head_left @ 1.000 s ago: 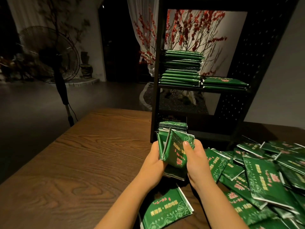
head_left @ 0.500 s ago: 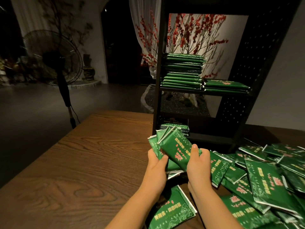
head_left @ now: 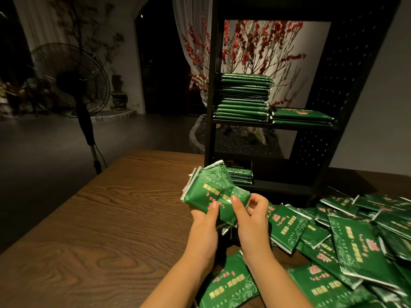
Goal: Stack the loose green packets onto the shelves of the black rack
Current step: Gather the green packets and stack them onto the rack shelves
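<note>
Both of your hands hold one bundle of green packets (head_left: 214, 193) above the wooden tabletop (head_left: 100, 218), just in front of the black rack (head_left: 333, 121). Your left hand (head_left: 203, 227) grips the bundle from its near left side, thumb pressed flat on the top packet. Your right hand (head_left: 252, 218) closes its grip on the right end, thumb on top and fingers curled round the edge. The bundle tilts, its far end raised toward the rack; its white-edged left side fans slightly apart.

On the rack's middle shelf, a tall stack of packets (head_left: 243, 96) stands at the left, with a low stack (head_left: 300, 116) touching it on the right. On the bottom shelf sits a short stack (head_left: 240, 175), partly hidden behind the bundle you hold.

A loose heap of packets (head_left: 355, 241) spreads over the tabletop to your right. One single packet (head_left: 229, 285) lies near you, between your forearms. A standing fan (head_left: 71, 81) is on the floor far left. Behind the rack, what seems to be red blossom branches (head_left: 255, 45) show dimly.
</note>
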Demonstrator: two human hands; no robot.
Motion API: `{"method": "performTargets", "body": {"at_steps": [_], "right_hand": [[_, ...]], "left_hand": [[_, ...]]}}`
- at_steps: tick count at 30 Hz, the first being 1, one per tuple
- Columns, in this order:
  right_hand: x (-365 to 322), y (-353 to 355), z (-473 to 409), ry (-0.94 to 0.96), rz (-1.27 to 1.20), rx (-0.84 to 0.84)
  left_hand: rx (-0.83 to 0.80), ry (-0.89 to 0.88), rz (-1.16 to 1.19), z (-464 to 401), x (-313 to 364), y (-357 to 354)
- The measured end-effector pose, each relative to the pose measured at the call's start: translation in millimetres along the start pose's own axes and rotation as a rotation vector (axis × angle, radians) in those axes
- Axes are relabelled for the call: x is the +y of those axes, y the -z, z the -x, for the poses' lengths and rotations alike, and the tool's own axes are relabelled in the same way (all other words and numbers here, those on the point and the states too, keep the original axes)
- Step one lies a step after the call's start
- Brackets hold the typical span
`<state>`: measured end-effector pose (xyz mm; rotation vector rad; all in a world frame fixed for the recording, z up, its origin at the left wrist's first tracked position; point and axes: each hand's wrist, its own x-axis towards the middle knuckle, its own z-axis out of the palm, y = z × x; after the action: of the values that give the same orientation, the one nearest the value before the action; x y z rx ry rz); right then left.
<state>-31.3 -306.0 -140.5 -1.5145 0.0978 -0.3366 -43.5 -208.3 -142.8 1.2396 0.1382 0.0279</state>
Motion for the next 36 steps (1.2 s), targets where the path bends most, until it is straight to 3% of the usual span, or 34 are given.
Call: {"method": "performTargets", "body": {"at_steps": [3,7,9,13,17,23,28,36], "right_hand": [[1,-1,0,-0.127,-0.165,-0.201],[-1,5,-4,-0.1,-0.214,-0.181],[1,8,-7,-0.079,-0.208,-0.177],[7,12,-8,0.014,-0.012,-0.25],[14,11,-7,0.107,0.25,-0.345],[19,6,-3,0.139,0.424,-0.423],[21,6,-3,0.136,0.541,-0.444],[25,6,-1,0.171,0.632,-0.476]], "left_hand": [[-0.023,0.032,0.049,2,5,3],[-0.148,-0.037,0.186,-6,8,21],[-0.105,-0.164,0.093,-12,12,36],[-0.059,-0.33,-0.333,-14,19,67],[-0.112,-0.348,-0.613,-10,16,90],[-0.021,-0.35,-0.676,-6,12,100],[-0.082,-0.321,-0.752,-6,9,100],[-0.05,-0.316,-0.863,-3,8,96]]}}
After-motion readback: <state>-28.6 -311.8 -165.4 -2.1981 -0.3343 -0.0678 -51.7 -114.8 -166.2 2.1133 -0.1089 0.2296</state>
